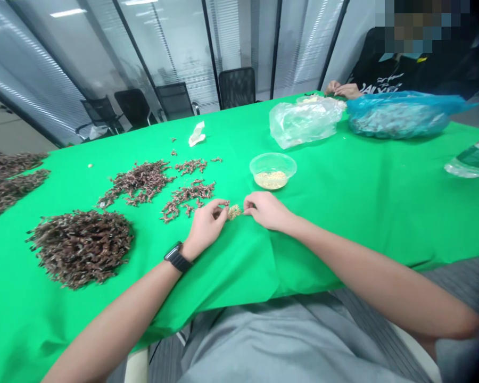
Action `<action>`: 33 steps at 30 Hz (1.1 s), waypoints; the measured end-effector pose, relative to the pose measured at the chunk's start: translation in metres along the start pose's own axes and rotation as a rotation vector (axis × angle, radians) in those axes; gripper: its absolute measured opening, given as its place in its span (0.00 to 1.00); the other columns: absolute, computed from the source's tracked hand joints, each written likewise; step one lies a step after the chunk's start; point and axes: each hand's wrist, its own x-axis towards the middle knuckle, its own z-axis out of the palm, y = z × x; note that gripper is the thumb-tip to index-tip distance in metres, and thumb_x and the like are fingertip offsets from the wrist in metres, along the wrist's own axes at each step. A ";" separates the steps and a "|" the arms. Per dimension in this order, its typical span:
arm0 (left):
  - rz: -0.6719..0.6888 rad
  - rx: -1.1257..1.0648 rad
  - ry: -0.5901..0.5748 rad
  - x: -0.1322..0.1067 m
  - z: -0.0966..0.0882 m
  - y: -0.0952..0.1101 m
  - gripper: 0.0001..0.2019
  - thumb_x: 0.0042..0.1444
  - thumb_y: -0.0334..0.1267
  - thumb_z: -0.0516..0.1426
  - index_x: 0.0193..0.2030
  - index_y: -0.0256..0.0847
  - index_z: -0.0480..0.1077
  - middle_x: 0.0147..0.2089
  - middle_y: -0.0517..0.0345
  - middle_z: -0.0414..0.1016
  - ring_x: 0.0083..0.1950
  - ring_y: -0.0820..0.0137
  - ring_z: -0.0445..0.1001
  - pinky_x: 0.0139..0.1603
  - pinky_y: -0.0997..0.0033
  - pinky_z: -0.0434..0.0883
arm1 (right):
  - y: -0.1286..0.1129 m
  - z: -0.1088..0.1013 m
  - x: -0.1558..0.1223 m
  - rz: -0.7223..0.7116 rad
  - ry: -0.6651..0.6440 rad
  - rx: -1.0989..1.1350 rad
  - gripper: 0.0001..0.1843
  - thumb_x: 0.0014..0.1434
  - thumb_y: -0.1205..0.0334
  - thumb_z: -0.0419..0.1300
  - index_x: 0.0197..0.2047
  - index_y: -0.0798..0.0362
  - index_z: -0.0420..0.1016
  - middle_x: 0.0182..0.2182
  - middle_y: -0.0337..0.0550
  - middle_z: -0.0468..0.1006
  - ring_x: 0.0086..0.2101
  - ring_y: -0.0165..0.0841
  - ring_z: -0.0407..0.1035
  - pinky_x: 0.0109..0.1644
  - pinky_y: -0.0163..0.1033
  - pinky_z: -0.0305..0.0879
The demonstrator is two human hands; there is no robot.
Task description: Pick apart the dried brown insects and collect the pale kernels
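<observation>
Your left hand (pixel 205 229) and right hand (pixel 266 210), together, pinch one golden clump (pixel 235 212); one plastic bowl (pixel 273 171) sits far; one large brown heap (pixel 82 247) lies left.

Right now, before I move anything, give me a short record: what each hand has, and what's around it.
left hand: pinching a small golden clump
right hand: fingertips at the clump's other side, contact unclear
left wrist: black watch
nearby: clear plastic bowl of pale grains; heaps of dried brown sprigs
table cover: green cloth
far side: clear plastic bag; blue plastic bag; co-worker's hands
</observation>
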 end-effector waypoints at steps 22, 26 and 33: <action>-0.207 -0.624 -0.085 0.003 0.000 0.016 0.23 0.56 0.53 0.65 0.48 0.35 0.71 0.35 0.53 0.82 0.24 0.72 0.78 0.27 0.74 0.72 | -0.010 0.008 0.000 0.008 -0.017 0.476 0.07 0.60 0.61 0.61 0.33 0.54 0.76 0.32 0.41 0.80 0.33 0.32 0.69 0.41 0.39 0.63; -0.211 -0.633 -0.090 0.002 0.000 0.015 0.23 0.56 0.52 0.65 0.49 0.35 0.71 0.35 0.54 0.82 0.25 0.72 0.78 0.28 0.75 0.72 | -0.012 0.008 -0.002 -0.018 0.021 0.446 0.10 0.60 0.57 0.63 0.32 0.54 0.75 0.29 0.40 0.78 0.30 0.30 0.67 0.37 0.37 0.62; -0.182 -0.599 -0.128 0.002 0.004 0.014 0.21 0.58 0.52 0.64 0.48 0.36 0.71 0.36 0.51 0.83 0.25 0.72 0.78 0.29 0.73 0.73 | -0.015 0.006 -0.003 -0.099 0.117 0.363 0.06 0.63 0.63 0.59 0.36 0.55 0.75 0.31 0.41 0.79 0.31 0.30 0.68 0.37 0.36 0.62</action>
